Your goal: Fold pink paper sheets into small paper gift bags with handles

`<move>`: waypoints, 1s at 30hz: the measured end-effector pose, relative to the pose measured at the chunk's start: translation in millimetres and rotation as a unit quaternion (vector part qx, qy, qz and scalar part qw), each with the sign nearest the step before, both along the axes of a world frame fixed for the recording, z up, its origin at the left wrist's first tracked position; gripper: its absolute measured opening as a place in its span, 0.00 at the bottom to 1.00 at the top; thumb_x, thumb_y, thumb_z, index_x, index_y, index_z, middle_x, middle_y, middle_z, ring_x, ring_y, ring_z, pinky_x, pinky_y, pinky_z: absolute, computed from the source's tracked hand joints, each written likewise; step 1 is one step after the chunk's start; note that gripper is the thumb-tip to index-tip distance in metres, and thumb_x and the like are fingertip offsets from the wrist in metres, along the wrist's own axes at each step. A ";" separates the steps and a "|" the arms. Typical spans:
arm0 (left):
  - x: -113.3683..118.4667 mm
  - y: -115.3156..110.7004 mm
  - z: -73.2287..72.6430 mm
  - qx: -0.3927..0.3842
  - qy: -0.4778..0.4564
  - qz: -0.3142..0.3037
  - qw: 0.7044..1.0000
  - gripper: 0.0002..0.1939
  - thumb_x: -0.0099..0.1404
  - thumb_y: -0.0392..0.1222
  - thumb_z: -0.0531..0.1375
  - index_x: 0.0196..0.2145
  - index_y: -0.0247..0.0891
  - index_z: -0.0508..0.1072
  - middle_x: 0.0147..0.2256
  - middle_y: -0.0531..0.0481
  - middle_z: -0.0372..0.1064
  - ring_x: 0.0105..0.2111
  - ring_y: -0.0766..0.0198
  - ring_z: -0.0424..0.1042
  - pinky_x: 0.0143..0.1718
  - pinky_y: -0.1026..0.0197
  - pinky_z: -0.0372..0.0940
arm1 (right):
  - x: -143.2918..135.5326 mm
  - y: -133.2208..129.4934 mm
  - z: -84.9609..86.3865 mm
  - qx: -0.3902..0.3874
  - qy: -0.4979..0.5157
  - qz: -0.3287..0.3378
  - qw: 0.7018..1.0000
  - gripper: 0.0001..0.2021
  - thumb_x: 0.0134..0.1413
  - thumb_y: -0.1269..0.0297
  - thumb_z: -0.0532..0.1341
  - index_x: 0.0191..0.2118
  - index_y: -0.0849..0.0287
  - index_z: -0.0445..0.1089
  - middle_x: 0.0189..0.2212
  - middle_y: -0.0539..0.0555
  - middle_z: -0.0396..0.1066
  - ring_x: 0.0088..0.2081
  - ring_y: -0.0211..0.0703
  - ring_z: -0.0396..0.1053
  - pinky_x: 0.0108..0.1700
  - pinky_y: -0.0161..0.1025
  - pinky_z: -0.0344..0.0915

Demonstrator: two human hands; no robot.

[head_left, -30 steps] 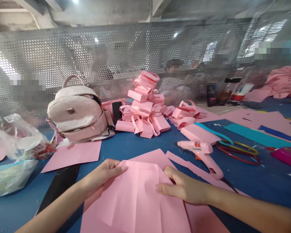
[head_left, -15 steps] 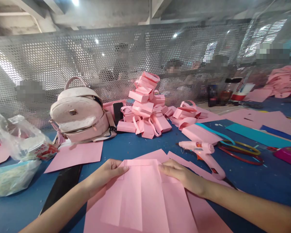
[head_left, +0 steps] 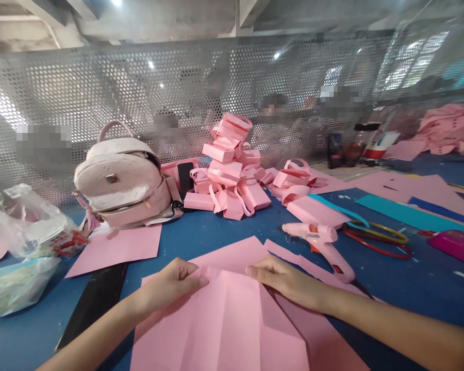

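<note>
A creased pink paper sheet (head_left: 232, 319) is held by its far edge above more pink paper on the blue table. My left hand (head_left: 178, 283) pinches its far left corner between thumb and fingers. At the far right corner, my right hand (head_left: 282, 278) grips the sheet, thumb on top. Lengthwise fold lines run down the sheet toward me. Flat pink paper (head_left: 239, 252) lies beneath and beyond it. A pink glue gun (head_left: 320, 239) rests on the table just beyond my right hand.
Behind the hands stand a pale backpack (head_left: 119, 180) and a pile of folded pink paper pieces (head_left: 230, 170). Plastic bags (head_left: 19, 283) lie at left. Tape rings (head_left: 379, 239), a teal strip (head_left: 402, 214) and a magenta tool (head_left: 456, 247) are at right, before a perforated metal screen.
The sheet's far edge has tipped and moved slightly toward me; its folded flap no longer shows clearly. Both hands still hold it. The view has shifted a little.
</note>
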State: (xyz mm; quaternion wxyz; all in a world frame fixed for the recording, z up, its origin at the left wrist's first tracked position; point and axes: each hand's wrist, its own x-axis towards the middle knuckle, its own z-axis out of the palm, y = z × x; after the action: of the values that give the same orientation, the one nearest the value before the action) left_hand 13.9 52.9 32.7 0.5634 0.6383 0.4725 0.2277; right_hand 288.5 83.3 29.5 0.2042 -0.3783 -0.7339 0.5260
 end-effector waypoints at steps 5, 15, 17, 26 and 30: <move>-0.1 0.5 6.1 -0.012 0.000 0.008 1.000 0.34 0.56 0.71 0.61 0.19 0.41 0.49 0.20 0.60 0.42 0.21 0.72 0.40 0.23 0.62 0.37 | -1.9 -1.2 -1.3 0.009 -0.005 0.053 0.999 0.30 0.61 0.40 0.55 0.19 0.56 0.46 0.17 0.43 0.41 0.21 0.33 0.42 0.24 0.36 0.40; 0.9 -2.7 6.4 -0.014 -0.019 0.013 1.000 0.34 0.56 0.71 0.61 0.20 0.41 0.50 0.20 0.60 0.42 0.21 0.72 0.40 0.23 0.62 0.38 | 1.2 -7.4 -4.7 -0.010 -0.008 -0.032 0.999 0.31 0.59 0.35 0.53 0.18 0.56 0.50 0.15 0.44 0.47 0.20 0.35 0.50 0.24 0.35 0.46; 1.8 -2.7 5.6 -0.009 -0.019 0.014 1.000 0.34 0.57 0.70 0.61 0.19 0.41 0.49 0.20 0.60 0.41 0.21 0.72 0.39 0.23 0.62 0.37 | 2.1 -6.4 -7.1 0.011 -0.011 -0.025 1.000 0.29 0.60 0.38 0.55 0.19 0.55 0.49 0.16 0.44 0.47 0.21 0.35 0.50 0.24 0.35 0.46; -0.5 -8.2 13.4 0.088 0.010 -0.057 0.994 0.32 0.56 0.38 0.67 0.58 0.45 0.65 0.55 0.49 0.65 0.52 0.55 0.65 0.52 0.60 0.60 | -4.1 -8.3 4.3 0.033 0.000 -0.063 0.997 0.32 0.58 0.33 0.51 0.22 0.55 0.40 0.22 0.45 0.37 0.26 0.36 0.39 0.27 0.37 0.43; 0.4 -10.2 7.3 0.107 0.020 -0.040 0.993 0.28 0.59 0.33 0.63 0.57 0.44 0.65 0.53 0.48 0.68 0.53 0.54 0.66 0.55 0.59 0.59 | -4.8 -5.2 1.9 0.039 0.015 -0.088 0.995 0.32 0.57 0.32 0.51 0.23 0.55 0.38 0.23 0.45 0.35 0.25 0.36 0.37 0.27 0.37 0.43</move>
State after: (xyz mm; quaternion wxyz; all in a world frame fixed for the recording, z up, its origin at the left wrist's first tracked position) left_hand 14.4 42.7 40.0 0.4914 0.7177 0.4303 0.2413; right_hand 283.7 78.1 31.4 0.2753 -0.4249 -0.7148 0.4824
